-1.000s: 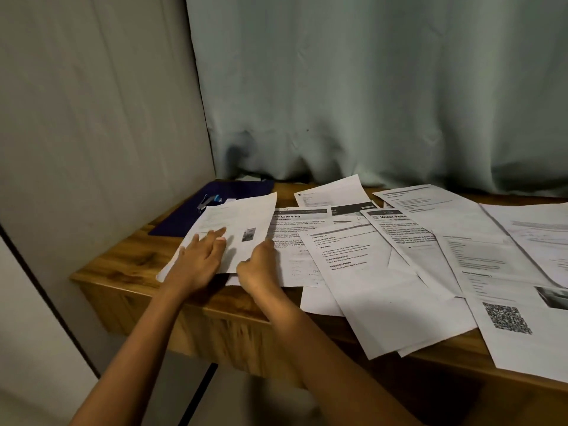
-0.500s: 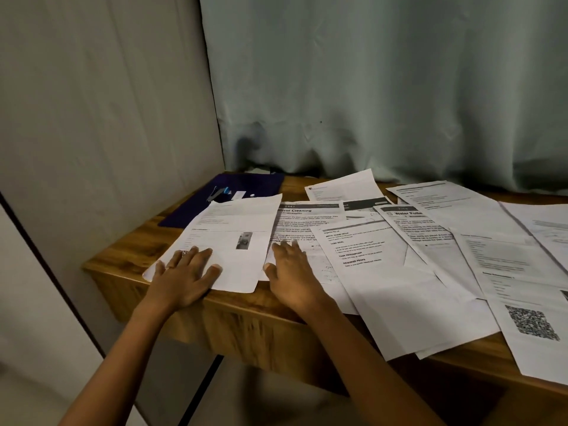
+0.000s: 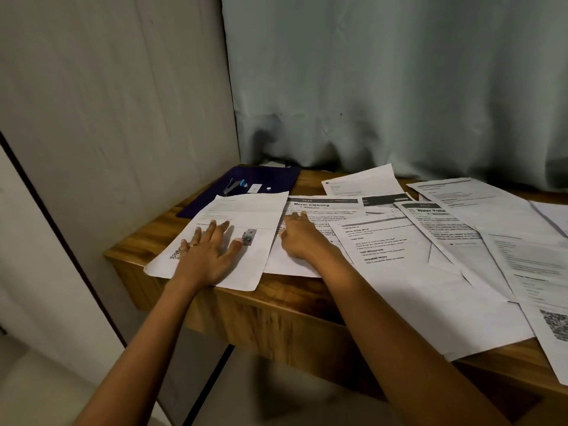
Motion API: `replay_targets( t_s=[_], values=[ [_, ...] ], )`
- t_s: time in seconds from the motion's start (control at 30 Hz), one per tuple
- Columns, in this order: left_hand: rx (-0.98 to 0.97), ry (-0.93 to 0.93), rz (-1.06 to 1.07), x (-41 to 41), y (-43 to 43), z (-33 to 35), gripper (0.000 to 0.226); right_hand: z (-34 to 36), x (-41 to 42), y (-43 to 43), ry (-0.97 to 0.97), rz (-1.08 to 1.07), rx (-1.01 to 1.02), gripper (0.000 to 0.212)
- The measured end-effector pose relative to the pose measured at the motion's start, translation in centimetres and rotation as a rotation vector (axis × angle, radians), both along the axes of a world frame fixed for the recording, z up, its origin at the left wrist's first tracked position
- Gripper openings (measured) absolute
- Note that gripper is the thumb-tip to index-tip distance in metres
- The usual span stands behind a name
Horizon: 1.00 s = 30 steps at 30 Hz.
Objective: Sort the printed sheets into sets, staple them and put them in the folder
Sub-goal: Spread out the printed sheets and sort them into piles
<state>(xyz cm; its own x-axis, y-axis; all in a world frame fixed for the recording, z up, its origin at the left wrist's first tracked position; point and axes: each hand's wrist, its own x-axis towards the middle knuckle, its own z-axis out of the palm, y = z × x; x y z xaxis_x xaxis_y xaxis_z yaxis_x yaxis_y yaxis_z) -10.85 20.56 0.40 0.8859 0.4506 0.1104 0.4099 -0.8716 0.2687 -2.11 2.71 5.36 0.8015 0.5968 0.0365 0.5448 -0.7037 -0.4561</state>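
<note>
So: sorting stage. Nothing stapled that I can see, nothing in the folder (image 3: 267, 178). The folder is my reference: dark, flat, back-left corner of the surface (image 3: 144, 241), with the stapler (image 3: 231, 187) lying on it.

Left hand (image 3: 204, 255): grip apart, fingers straight and spread, palm pressing on a photo sheet (image 3: 252, 207). That sheet sits just in front of the folder, its far edge over the folder's near edge and its near edge slightly past the surface's front lip. Its long axis runs from the person toward the folder, a bit skewed.

Right hand (image 3: 302, 238): grip also apart, fingers laid on the Mirror Cleaning sheet (image 3: 322, 206), holding nothing. That sheet is front-right of the folder, edge to edge with the photo sheet (touching or slightly overlapped, hard to tell). The long axes are roughly parallel.

The other sheets (image 3: 461, 241) fan out further right of the folder, overlapping each other.

Judgement: the next move is pairing pages, though I can't tell if these two belong to one set. What matters is that they lie side by side, one under each hand, so a short sideways slide stacks them with no rotation. The left hand is nearer the folder and stapler, so it should fetch the stapler while the right pins the stack. Risk: the overhanging photo sheet slips off.
</note>
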Motion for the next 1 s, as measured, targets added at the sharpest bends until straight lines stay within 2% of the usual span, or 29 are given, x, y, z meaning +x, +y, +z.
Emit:
replay_targets(
  t_s=[0.13,0.33,0.43,0.53,0.63,0.73,0.87,1.0],
  values=[
    [0.087,0.142,0.011,0.8,0.8,-0.4,0.077,-0.7,1.2,-0.2,0.023,-0.015,-0.107,0.054],
    [0.115,0.207,0.015,1.0,2.3,-0.3,0.074,-2.5,0.9,-1.2,0.033,-0.009,-0.196,0.06],
    [0.111,0.192,0.017,1.0,2.2,0.0,0.074,-3.0,0.2,-1.4,0.002,-0.01,-0.187,0.06],
    [0.113,0.084,-0.015,0.7,1.1,0.5,0.083,-2.8,-0.9,-2.0,0.048,0.019,-0.181,0.059],
    [0.062,-0.07,-0.103,0.8,-1.6,1.7,0.086,-1.6,-2.1,-3.6,0.048,0.026,-0.052,0.058],
    [-0.004,-0.158,-0.255,0.5,-5.1,2.4,0.085,-0.7,-3.0,-7.2,-0.139,-0.073,-0.032,0.059],
    [-0.01,-0.12,-0.437,0.5,-10.2,2.2,0.077,-1.2,-3.9,-13.5,-0.164,-0.165,-0.219,0.058],
    [-0.006,0.042,-0.523,1.3,-13.7,1.3,0.065,-2.7,-3.7,-17.6,-0.087,-0.18,-0.305,0.056]
  ],
)
